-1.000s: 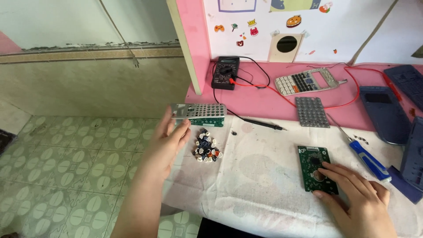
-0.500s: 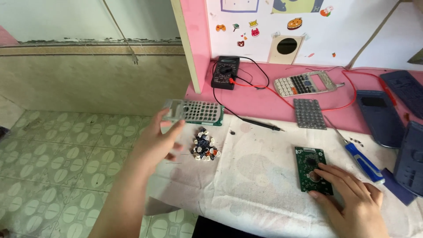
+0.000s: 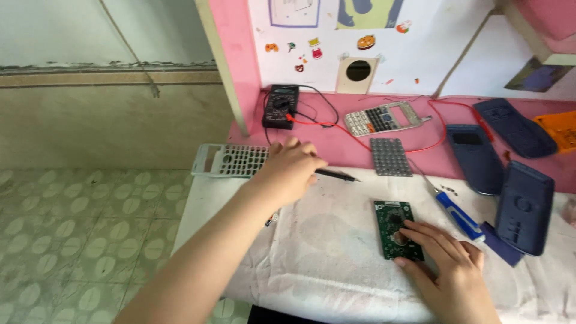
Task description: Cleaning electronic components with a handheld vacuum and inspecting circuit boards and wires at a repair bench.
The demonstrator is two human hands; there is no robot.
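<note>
head cam, looks down, desk [image 3: 360, 150] near

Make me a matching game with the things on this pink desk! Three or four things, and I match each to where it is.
Things:
1. green circuit board
2. black multimeter
3. blue-handled screwdriver
4. grey keypad frame

Places:
A. at the desk's left edge, by the left hand
B. under the right hand fingertips
C. at the back, near the pink post
D. right of the board, on the white cloth

Pairs: 1-B, 2-C, 3-D, 4-A

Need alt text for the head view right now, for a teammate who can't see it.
The right hand presses fingertips on a green circuit board lying on a white cloth, while the left hand reaches over a black probe beside a grey keypad frame. A blue screwdriver lies to the right.
</note>
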